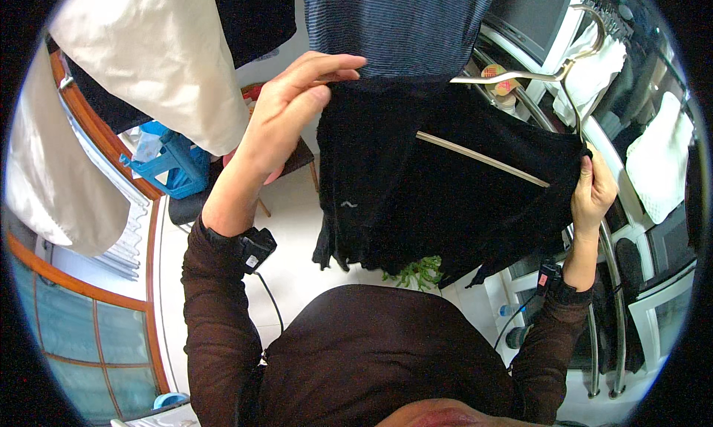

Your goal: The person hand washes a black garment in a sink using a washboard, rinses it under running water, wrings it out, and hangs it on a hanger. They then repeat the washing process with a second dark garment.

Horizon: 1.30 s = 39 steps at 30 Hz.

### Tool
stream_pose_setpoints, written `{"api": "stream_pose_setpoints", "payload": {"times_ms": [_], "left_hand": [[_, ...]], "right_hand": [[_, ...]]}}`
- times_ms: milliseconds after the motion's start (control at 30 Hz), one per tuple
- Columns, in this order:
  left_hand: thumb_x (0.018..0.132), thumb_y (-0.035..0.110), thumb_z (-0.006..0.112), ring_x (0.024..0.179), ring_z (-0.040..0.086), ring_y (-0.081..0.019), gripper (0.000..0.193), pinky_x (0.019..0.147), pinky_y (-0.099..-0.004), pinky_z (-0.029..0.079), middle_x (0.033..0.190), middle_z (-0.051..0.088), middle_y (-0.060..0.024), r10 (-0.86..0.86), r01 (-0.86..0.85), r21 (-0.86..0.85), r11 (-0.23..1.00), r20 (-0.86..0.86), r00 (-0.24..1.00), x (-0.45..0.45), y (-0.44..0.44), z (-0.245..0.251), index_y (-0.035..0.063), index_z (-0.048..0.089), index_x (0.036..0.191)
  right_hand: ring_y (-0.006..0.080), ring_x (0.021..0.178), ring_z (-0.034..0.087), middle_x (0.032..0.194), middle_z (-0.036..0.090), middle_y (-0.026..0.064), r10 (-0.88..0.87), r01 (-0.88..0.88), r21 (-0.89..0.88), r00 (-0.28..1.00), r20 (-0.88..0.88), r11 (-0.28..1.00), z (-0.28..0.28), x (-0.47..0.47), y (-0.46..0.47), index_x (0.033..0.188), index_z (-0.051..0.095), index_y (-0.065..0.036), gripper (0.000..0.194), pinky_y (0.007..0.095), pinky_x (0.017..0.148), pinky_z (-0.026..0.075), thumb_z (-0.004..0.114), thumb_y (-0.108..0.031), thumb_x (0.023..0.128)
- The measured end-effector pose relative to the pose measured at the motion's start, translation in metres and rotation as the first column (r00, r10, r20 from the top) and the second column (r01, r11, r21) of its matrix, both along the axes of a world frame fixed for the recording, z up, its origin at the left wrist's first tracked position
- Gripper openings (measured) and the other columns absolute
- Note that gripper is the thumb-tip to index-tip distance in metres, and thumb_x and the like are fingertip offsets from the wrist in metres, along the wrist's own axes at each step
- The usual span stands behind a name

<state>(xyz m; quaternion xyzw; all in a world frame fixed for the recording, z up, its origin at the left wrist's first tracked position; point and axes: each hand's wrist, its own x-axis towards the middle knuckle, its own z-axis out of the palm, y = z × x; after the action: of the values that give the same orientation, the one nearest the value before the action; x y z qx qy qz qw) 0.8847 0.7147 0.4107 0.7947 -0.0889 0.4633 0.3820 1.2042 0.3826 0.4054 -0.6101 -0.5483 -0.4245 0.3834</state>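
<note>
A black cloth garment point(379, 165) hangs spread out before me on a metal clothes hanger point(512, 77), whose hook points up to the right. The hanger's straight bar shows across the garment's dark front. My right hand point(595, 190) pinches the garment's right edge, at the hanger's lower end. Near the garment's upper left corner, my left hand point(295, 104) has its fingers stretched out to the right; whether the fingertips touch the cloth cannot be told. Directly behind is a blue striped garment point(390, 26).
Cream cloth point(150, 54) hangs at the upper left. Below it stand a blue plastic stool point(178, 165) and a dark small table point(295, 159). Metal railings point(610, 271) and windows line the right side. A green plant point(420, 274) is low behind the garment.
</note>
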Motion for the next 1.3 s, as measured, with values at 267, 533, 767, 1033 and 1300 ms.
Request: {"api": "stream_pose_setpoints", "payload": {"times_ms": [267,533,767,1033,1300], "left_hand": [[0.091,0.024,0.072,0.067,0.068,-0.0226,0.015,0.057,-0.0328,0.052,0.080,0.070,-0.0016,0.435,-0.453,0.559,0.695,0.175,0.883,0.023,-0.024,0.011,0.0112,0.074,0.097],[0.091,0.032,0.071,0.074,0.070,-0.0265,0.021,0.061,-0.0350,0.054,0.084,0.072,-0.0060,0.420,-0.477,0.538,0.695,0.235,0.877,0.051,-0.047,0.039,0.0118,0.074,0.097],[0.098,0.026,0.067,0.080,0.072,-0.0194,0.031,0.073,-0.0293,0.055,0.096,0.075,-0.0081,0.333,-0.323,0.369,0.872,0.038,0.942,0.022,-0.016,0.044,0.0116,0.070,0.126],[0.106,0.032,0.057,0.108,0.066,-0.0134,0.038,0.094,-0.0259,0.050,0.112,0.074,-0.0065,0.160,-0.149,0.099,0.984,-0.116,0.980,-0.007,0.008,0.045,0.0079,0.065,0.134],[0.102,0.024,0.065,0.080,0.055,-0.0056,0.026,0.075,-0.0228,0.046,0.090,0.067,0.0040,0.310,-0.313,0.006,0.950,-0.142,0.940,-0.018,0.009,0.050,0.0090,0.075,0.121]], "right_hand": [[0.0166,0.056,0.047,0.071,0.051,0.0087,0.011,-0.009,-0.050,0.999,0.051,0.999,0.011,-0.035,0.012,0.115,0.071,0.000,0.021,0.0292,0.053,0.038,0.064,0.000,0.095],[0.0176,0.057,0.050,0.072,0.055,0.0106,-0.020,0.018,-0.105,1.000,-0.020,0.994,0.010,-0.051,0.024,0.111,0.072,0.000,0.018,0.0295,0.055,0.041,0.068,-0.004,0.094],[0.0133,0.063,0.052,0.077,0.060,0.0080,0.013,-0.013,0.009,0.998,-0.054,1.000,0.010,-0.040,0.013,0.114,0.071,0.001,0.019,0.0257,0.060,0.042,0.067,-0.005,0.097],[0.0152,0.078,0.065,0.090,0.072,0.0115,0.005,-0.004,0.021,0.999,-0.044,1.000,0.028,-0.027,0.011,0.113,0.072,0.002,0.019,0.0271,0.074,0.050,0.065,-0.009,0.099],[0.0274,0.085,0.073,0.097,0.075,0.0186,-0.004,0.002,0.035,0.997,0.071,0.999,0.071,-0.017,0.022,0.109,0.074,0.000,0.018,0.0341,0.077,0.054,0.069,-0.011,0.095]]}}
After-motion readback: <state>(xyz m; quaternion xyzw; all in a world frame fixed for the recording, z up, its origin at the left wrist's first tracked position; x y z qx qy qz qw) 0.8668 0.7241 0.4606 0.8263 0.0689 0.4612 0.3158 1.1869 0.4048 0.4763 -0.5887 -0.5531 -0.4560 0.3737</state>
